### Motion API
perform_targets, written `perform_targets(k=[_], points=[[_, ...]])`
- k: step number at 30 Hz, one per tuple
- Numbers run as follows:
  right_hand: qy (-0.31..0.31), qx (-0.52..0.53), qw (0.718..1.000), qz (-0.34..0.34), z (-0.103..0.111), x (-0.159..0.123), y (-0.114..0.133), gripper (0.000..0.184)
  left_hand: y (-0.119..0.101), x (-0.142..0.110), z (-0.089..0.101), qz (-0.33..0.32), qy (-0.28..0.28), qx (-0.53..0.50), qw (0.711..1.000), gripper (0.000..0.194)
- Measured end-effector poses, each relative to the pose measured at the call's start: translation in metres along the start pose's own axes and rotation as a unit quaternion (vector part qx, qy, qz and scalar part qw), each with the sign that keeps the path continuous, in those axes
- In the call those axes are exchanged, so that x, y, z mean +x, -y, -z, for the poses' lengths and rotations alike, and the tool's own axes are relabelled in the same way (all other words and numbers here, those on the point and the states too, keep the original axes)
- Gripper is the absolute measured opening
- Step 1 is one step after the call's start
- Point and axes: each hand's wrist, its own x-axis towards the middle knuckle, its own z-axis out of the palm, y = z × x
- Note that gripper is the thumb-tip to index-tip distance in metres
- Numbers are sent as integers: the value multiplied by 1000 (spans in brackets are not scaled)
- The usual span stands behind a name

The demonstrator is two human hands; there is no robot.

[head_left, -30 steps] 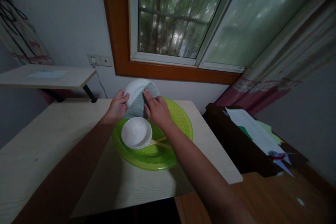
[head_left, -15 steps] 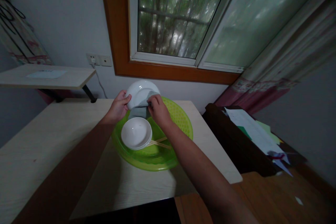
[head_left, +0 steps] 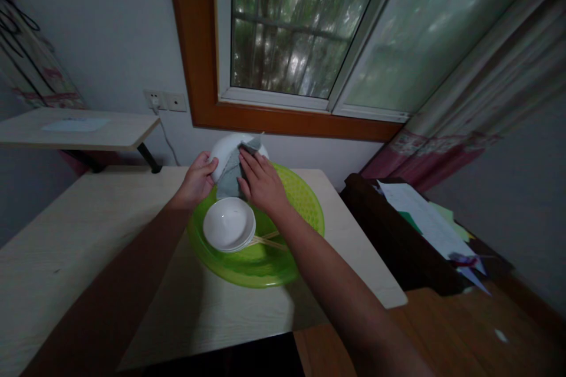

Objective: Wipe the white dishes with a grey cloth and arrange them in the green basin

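A white plate (head_left: 224, 150) is tilted up over the far side of a green basin-like tray (head_left: 247, 280). At the plate's left rim, my left hand (head_left: 198, 178) is closed, the thumb on its face. A grey cloth (head_left: 230, 174) lies across the plate, one end hanging down towards the bowls. My right hand (head_left: 262, 182) rests flat on the cloth with its fingers stretched out and thumb apart, pressing it to the plate. Just below, stacked white bowls (head_left: 229, 224) sit in the tray. Wooden chopsticks (head_left: 267, 241) lie beside them, partly hidden by the bowls and my right arm.
The tray stands on a pale wooden table (head_left: 110, 247). A raised shelf (head_left: 88, 129) with a paper on it is at the left. Behind are a window and wall sockets (head_left: 164, 101). Papers (head_left: 424, 224) lie on dark furniture at the right.
My right hand has gone from pinching the cloth at the plate's lower right to lying flat on it. The cloth now spreads higher over the plate; my left hand keeps its grip.
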Motion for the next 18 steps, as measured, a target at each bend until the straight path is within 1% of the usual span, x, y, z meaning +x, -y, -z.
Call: perform_targets(k=[3,5,9,12,15,18], points=[[-2,-27,998,-58,1,-1,-2,54,0,2,3,-23,-37,-9,999,28],[8,-29,997,-75,0,-1,-5,51,0,4,5,-43,-64,-12,997,28],[38,-7,998,-52,-3,-4,-8,44,1,7,8,-65,-89,-15,994,28],[27,21,999,-29,-4,-5,-8,43,1,8,11,-72,-94,-18,993,29],[8,46,998,-29,-5,-7,-6,45,1,8,11,-71,-99,-19,992,28],[18,62,998,-12,-6,-7,-6,46,0,8,10,-67,-104,-14,992,28]])
